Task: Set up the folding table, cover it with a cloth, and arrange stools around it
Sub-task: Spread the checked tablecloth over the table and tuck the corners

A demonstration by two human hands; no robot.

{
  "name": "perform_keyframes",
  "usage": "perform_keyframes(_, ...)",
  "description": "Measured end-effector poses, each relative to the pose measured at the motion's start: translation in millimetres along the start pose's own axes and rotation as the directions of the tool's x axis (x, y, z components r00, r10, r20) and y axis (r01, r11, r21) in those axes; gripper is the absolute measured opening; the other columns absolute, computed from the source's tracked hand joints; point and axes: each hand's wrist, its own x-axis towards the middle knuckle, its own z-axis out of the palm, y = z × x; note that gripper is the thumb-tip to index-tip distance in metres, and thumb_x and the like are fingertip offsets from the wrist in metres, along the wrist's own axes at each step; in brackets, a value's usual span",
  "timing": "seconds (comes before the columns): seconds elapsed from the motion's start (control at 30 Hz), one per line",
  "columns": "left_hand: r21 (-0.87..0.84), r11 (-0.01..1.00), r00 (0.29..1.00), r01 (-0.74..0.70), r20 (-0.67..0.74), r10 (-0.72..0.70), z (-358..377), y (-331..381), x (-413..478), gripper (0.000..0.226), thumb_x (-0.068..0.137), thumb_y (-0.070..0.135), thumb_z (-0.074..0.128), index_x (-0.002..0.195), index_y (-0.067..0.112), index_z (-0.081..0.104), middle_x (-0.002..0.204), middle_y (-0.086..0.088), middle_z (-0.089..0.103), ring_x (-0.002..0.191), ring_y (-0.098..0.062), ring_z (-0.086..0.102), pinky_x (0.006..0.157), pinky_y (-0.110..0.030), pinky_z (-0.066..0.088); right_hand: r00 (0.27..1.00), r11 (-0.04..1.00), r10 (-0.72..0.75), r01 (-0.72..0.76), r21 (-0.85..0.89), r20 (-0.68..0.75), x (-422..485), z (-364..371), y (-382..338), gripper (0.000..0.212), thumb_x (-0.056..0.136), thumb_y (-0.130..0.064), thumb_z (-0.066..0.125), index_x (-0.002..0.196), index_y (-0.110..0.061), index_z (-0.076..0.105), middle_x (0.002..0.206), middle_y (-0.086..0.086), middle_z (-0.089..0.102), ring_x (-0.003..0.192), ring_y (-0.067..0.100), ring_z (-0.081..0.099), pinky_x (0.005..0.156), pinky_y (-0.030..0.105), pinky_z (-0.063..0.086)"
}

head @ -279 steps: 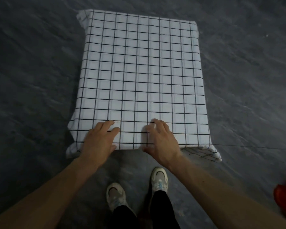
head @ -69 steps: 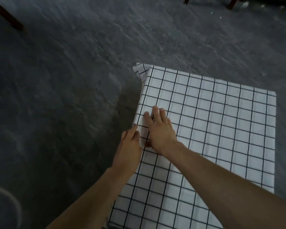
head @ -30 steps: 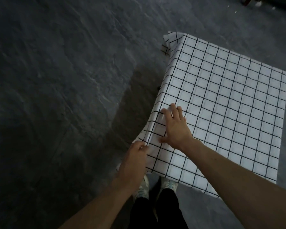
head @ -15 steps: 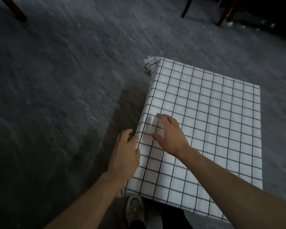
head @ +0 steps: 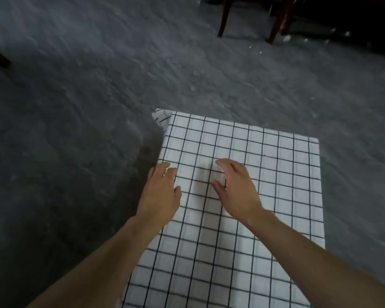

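The white cloth with a black grid point(head: 265, 196) lies spread flat above the dark grey stone-patterned floor point(head: 76, 130), its far left corner hanging in a fold. The left hand point(head: 161, 192) rests palm-down at the cloth's left edge, fingers relaxed and gripping nothing. The right hand point(head: 236, 190) is beside it over the cloth, fingers loosely bent and empty (blur hides any contact). Dark wooden chair legs point(head: 222, 18) stand well beyond.

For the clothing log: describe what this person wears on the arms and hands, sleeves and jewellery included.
No sleeves show: the left forearm and right forearm are bare up to the frame's edge. The left hand and right hand wear no gloves, and no watch, bracelet or ring shows on either. The picture is slightly blurred, so finer marks cannot be told.
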Motion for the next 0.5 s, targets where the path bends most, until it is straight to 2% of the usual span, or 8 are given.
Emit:
perform_keyframes(0.1, 0.043, 0.999, 0.999, -0.032, -0.007, 0.033, 8, 8, 35, 0.048, 0.091, 0.019, 0.061, 0.136, 0.011, 0.048, 0.144, -0.006, 0.039, 0.133, -0.020, 0.033, 0.112, -0.030, 0.028, 0.999, 1.000, 0.024, -0.023, 0.021, -0.040, 19, -11, 20, 0.047, 0.097, -0.026, 0.057, 0.142, -0.016, 0.044, 0.147, 0.001, 0.041, 0.137, 0.018, 0.032, 0.111, 0.027, 0.031)
perform_keyframes(0.23, 0.027, 0.997, 0.996, -0.072, -0.047, 0.073, 12, 12, 73, 0.040, 0.089, 0.008, 0.063, 0.129, 0.008, 0.056, 0.133, -0.005, 0.050, 0.126, -0.020, 0.042, 0.105, -0.023, 0.027, 0.996, 0.995, 0.056, -0.051, 0.080, -0.064, 31, -4, 28, 0.047, 0.097, -0.023, 0.056, 0.142, -0.015, 0.044, 0.148, 0.003, 0.040, 0.138, 0.018, 0.033, 0.109, 0.039, 0.042)
perform_keyframes(0.37, 0.018, 0.995, 0.995, -0.095, -0.036, 0.096, 18, 16, 116, 0.043, 0.087, 0.007, 0.066, 0.129, 0.009, 0.056, 0.133, -0.005, 0.051, 0.125, -0.022, 0.042, 0.106, -0.029, 0.033, 0.999, 0.999, 0.032, -0.032, 0.002, -0.007, 49, 8, 26, 0.052, 0.097, -0.025, 0.056, 0.146, -0.013, 0.040, 0.154, 0.005, 0.035, 0.143, 0.020, 0.025, 0.118, 0.033, 0.026)
perform_keyframes(0.5, 0.059, 0.996, 0.997, -0.074, 0.000, 0.074, 22, 17, 159, 0.051, 0.087, 0.018, 0.069, 0.134, 0.009, 0.051, 0.141, -0.007, 0.045, 0.130, -0.023, 0.037, 0.109, -0.033, 0.032, 0.998, 0.999, 0.041, -0.041, 0.003, -0.048, 83, 9, 22, 0.052, 0.097, -0.028, 0.055, 0.146, -0.015, 0.039, 0.154, 0.005, 0.035, 0.143, 0.019, 0.024, 0.115, 0.026, 0.020)
